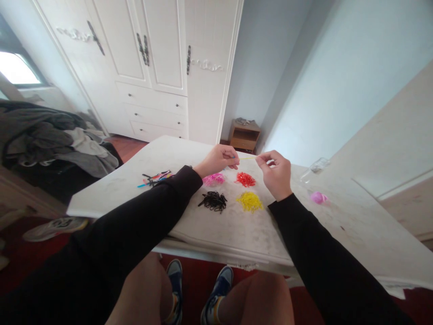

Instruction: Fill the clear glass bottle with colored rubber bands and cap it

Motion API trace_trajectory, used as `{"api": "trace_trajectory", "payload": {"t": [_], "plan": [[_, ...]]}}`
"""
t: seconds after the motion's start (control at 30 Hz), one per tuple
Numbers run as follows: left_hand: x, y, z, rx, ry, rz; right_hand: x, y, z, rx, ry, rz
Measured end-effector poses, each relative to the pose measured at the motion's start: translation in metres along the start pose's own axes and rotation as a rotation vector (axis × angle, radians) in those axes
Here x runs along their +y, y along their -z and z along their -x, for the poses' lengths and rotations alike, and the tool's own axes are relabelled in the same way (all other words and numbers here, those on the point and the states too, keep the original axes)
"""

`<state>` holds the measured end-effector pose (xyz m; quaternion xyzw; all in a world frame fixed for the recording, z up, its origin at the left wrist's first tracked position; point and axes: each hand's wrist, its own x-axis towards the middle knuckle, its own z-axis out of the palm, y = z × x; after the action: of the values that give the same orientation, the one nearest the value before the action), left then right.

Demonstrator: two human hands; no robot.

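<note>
A thin yellow rubber band (pixel 248 158) is stretched taut between my two hands above the far part of the white table. My left hand (pixel 221 159) pinches its left end, with a tiny bit of blue showing at the fingertips. My right hand (pixel 276 175) grips the other end between thumb and fingers. Below them lie sorted heaps: pink bands (pixel 214 179), partly hidden by my left hand, red bands (pixel 246 179), black bands (pixel 214 202) and yellow bands (pixel 250 201). Left of my left wrist, a mixed heap of coloured strips (pixel 154 179) is partly covered by my sleeve.
On the right of the table (pixel 270 234) a clear container (pixel 314 169) lies near a pink round object (pixel 319 197). A white wardrobe (pixel 162 54) and a small wooden cabinet (pixel 245 134) stand beyond. Dark clothes (pixel 50 135) are piled at left.
</note>
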<state>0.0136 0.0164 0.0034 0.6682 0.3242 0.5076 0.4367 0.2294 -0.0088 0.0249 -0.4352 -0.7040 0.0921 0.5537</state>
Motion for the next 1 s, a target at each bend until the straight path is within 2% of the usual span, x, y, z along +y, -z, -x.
{"api": "trace_trajectory", "payload": {"t": [0.13, 0.17, 0.2, 0.3, 0.37, 0.43, 0.53, 0.73, 0.8, 0.87, 1.0], "plan": [[-0.001, 0.005, -0.001, 0.071, 0.022, -0.008, 0.003, 0.005, -0.004, 0.013, -0.019, -0.071], [-0.002, 0.005, -0.002, 0.093, 0.024, 0.001, 0.004, 0.009, -0.006, -0.03, -0.022, -0.11], [-0.002, 0.006, -0.002, 0.111, 0.025, 0.014, 0.004, 0.014, -0.009, -0.123, -0.021, -0.145], [-0.002, 0.004, -0.002, 0.116, 0.032, 0.039, 0.0, 0.027, -0.013, -0.58, -0.006, -0.204], [-0.002, 0.002, -0.002, 0.1, 0.038, 0.035, -0.003, 0.032, -0.014, -0.827, 0.006, -0.207], [-0.002, 0.001, -0.001, 0.091, 0.04, 0.021, -0.005, 0.034, -0.013, -0.976, 0.022, -0.201], [-0.002, 0.001, 0.0, 0.089, 0.04, 0.0, -0.004, 0.032, -0.011, -1.096, 0.039, -0.181], [-0.003, -0.001, 0.0, 0.039, 0.051, 0.011, -0.001, 0.03, -0.011, -1.144, 0.037, -0.062], [-0.003, -0.002, 0.001, 0.018, 0.047, 0.011, -0.001, 0.03, -0.011, -1.107, 0.044, -0.034], [-0.003, -0.002, 0.002, -0.003, 0.026, -0.015, 0.0, 0.028, -0.011, -0.994, 0.064, -0.018], [0.0, -0.004, 0.005, -0.059, -0.05, -0.151, 0.004, 0.019, -0.008, -0.67, 0.093, 0.016]]}}
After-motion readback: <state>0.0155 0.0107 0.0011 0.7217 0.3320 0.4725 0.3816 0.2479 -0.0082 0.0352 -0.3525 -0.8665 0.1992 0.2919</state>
